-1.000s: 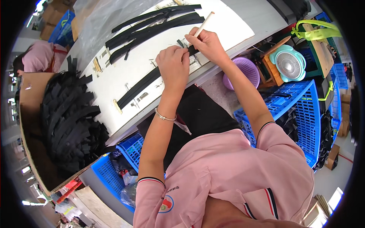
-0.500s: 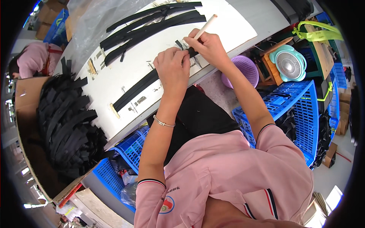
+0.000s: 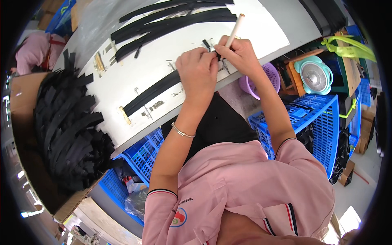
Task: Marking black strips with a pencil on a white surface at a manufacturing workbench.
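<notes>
left hand (image 3: 199, 69) and right hand (image 3: 239, 53) pinch black strap (image 3: 153, 92) end together; right also clamps stick (image 3: 234, 26); strap runs lower-left across tabletop (image 3: 261, 36)

On the table (image 3: 122, 77), strips (image 3: 171, 18) lie along its far edge, one strip (image 3: 151, 93) near its front edge, crates (image 3: 314, 118) below.

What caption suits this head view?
Both hands, left hand and right hand, work a black strap on the white table.
</notes>
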The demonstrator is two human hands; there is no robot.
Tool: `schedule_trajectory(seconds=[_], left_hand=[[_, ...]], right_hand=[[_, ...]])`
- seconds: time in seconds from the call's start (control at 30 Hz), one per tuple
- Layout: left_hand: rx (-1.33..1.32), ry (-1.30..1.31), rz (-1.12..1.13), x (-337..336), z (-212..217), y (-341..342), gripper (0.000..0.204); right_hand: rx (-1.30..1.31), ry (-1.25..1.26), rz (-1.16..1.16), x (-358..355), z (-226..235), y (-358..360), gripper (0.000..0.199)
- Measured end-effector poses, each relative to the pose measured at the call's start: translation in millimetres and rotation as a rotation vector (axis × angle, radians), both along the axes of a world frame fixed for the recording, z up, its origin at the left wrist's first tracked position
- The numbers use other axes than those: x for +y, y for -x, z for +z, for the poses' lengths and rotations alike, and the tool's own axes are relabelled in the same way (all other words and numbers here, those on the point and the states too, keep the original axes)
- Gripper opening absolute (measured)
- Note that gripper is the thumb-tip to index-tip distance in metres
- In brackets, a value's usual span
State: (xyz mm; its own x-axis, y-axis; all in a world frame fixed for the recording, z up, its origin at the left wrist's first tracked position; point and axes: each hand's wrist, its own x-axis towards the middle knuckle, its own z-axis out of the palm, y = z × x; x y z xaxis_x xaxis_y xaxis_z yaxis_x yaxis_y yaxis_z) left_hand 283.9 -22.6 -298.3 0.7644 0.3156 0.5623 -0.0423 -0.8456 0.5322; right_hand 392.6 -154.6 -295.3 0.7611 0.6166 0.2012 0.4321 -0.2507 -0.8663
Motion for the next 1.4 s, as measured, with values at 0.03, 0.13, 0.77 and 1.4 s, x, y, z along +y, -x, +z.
schedule_trajectory(seconds=[0.03,0.13,0.77,1.4], left_hand=[[0.001,-0.001,-0.014,0,1,1,0.012],[-0.010,-0.009,-0.046,3,-3,6,0.019],[0.312,-0.331,0.058,153,22,50,0.049],[0.205,-0.334,0.378,186,52,129,0.004]], right_hand=[[-0.044,0.000,-0.008,0,1,1,0.018],[0.136,-0.110,0.021,-4,1,2,0.018],[0.266,-0.448,-0.264,-5,0,3,0.014],[0.282,-0.454,-0.212,-8,0,0,0.013]])
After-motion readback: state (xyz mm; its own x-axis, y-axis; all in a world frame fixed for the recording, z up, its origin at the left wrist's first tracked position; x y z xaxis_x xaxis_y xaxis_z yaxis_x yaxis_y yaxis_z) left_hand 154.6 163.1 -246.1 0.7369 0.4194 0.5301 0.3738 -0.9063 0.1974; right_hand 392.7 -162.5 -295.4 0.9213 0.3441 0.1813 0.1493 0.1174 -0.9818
